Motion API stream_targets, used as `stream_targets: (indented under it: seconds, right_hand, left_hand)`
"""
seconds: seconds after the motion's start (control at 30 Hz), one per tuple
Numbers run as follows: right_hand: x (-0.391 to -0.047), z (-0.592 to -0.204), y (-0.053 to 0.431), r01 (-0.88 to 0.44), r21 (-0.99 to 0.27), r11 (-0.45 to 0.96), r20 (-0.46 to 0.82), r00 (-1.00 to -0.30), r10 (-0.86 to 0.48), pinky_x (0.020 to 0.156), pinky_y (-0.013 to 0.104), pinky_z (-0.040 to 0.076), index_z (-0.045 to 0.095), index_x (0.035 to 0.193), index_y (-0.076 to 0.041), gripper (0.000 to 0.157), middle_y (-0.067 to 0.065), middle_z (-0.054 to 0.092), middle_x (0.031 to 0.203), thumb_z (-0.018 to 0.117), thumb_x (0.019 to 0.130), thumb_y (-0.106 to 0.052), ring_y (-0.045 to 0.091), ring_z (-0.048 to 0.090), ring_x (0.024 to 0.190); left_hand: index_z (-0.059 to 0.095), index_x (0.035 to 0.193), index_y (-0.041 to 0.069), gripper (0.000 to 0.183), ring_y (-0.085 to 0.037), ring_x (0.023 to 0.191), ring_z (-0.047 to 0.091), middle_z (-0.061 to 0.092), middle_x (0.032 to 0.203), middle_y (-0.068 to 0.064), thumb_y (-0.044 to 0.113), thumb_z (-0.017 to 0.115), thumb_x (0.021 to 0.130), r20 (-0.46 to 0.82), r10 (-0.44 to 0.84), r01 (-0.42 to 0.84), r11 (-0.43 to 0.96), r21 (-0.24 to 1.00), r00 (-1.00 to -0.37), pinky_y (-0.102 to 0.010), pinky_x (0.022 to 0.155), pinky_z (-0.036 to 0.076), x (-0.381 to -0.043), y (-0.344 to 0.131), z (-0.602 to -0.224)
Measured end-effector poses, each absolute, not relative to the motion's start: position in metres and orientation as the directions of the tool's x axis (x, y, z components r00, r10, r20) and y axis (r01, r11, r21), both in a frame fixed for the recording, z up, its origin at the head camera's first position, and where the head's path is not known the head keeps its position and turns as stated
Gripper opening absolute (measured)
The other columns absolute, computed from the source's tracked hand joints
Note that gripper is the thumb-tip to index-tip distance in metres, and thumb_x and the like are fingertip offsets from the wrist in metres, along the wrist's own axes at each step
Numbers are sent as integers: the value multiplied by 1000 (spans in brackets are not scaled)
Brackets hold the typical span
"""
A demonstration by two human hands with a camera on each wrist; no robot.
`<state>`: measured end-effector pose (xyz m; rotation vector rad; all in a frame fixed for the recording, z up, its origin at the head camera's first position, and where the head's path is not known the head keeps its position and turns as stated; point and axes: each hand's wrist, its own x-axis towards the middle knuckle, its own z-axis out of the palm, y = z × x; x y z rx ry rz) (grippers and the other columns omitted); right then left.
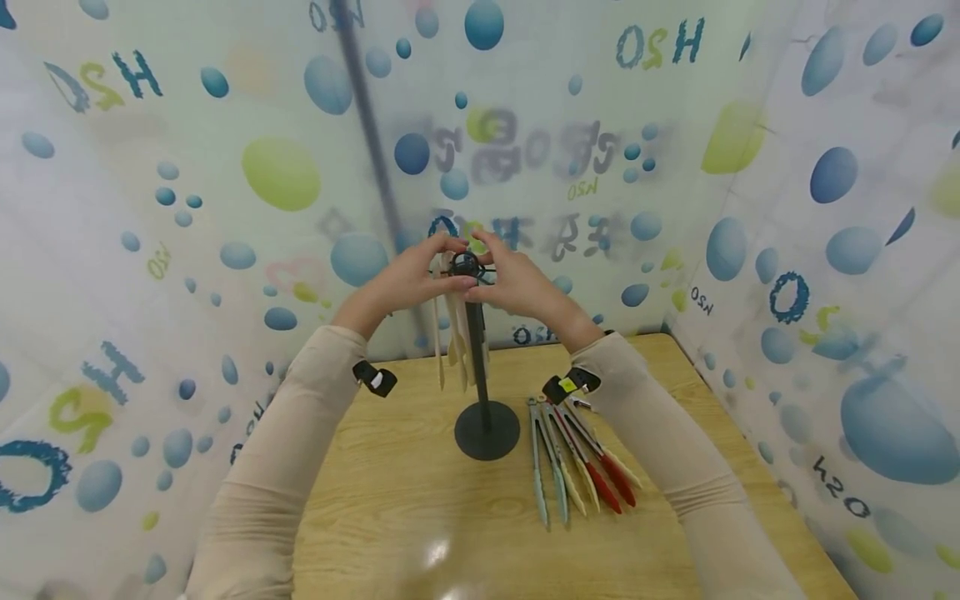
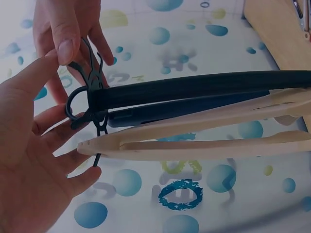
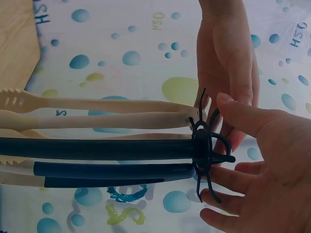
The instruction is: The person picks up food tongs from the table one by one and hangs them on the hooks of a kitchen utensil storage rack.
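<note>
A dark utensil stand (image 1: 480, 367) with a round base rises from the table. Both hands surround its hooked top (image 2: 93, 99), one on each side. My left hand (image 2: 43, 141) has its fingers spread around the hooks, fingertips right at them. From the other side my right hand (image 3: 257, 150) frames the hooks, its thumb above and its fingers spread below. Several beige utensils (image 3: 121, 104) hang from the hooks, one with a slotted end. Another hanging utensil has a dark blue handle (image 3: 112, 170). Neither hand shows a loose item between its fingers.
Several tongs (image 1: 573, 454) lie fanned out on the wooden table (image 1: 405, 500), right of the stand's base, with pale blue, cream and red ends. A curtain (image 1: 525, 108) printed with bubbles and letters stands behind the table and along both sides.
</note>
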<state>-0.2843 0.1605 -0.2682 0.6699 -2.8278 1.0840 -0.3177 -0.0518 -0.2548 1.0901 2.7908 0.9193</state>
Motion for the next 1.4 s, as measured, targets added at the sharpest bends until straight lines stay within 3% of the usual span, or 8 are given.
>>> stream_targets:
  seconds: [0.13,0.3,0.57,0.87,1.2,1.4]
  right_hand:
    - [-285,-270,161,-424,-635,646,207,-898,-387,93,44,54,8,160,-24,96,13,46,153,71,90,-41,28,64,119]
    - [-285,-272,162,-448,-604,659,244,-891,-383,104,48,49,16,160,-21,91,13,47,153,70,90,-44,29,53,134]
    - [-287,-278,164,-471,-552,688,297,-882,-365,103,48,50,21,159,-20,89,12,50,150,70,90,-46,29,55,131]
    - [-286,-292,166,-531,-439,725,401,-838,-371,102,47,49,30,156,-23,91,8,53,148,75,82,-51,27,55,131]
    - [-285,-294,162,-511,-409,756,382,-848,-367,100,47,50,28,157,-21,96,8,54,146,76,81,-54,27,57,128]
    - [-287,-292,161,-539,-408,737,380,-834,-400,106,48,47,24,159,-18,102,9,48,152,77,79,-54,29,51,135]
  left_hand:
    - [40,137,18,59,-33,130,54,42,154,-9,50,63,93,167,616,594,596,541,-770,-53,104,46,-316,-47,-253]
    - [40,133,15,54,-33,144,40,42,154,-12,46,62,95,170,626,606,592,531,-761,-55,107,43,-314,-45,-251]
    - [41,132,15,54,-31,147,36,42,155,-8,47,62,95,164,630,610,600,517,-759,-55,111,41,-312,-41,-251]
    - [39,126,8,45,-35,138,48,44,154,-14,35,62,97,169,614,616,651,443,-771,-50,104,48,-312,-37,-255]
    - [40,133,12,57,-31,146,38,46,150,-11,43,65,93,160,614,611,652,450,-773,-52,112,40,-310,-38,-256]
    - [37,138,12,59,-33,137,49,49,146,-14,42,65,95,168,608,611,657,442,-776,-51,107,46,-308,-40,-254]
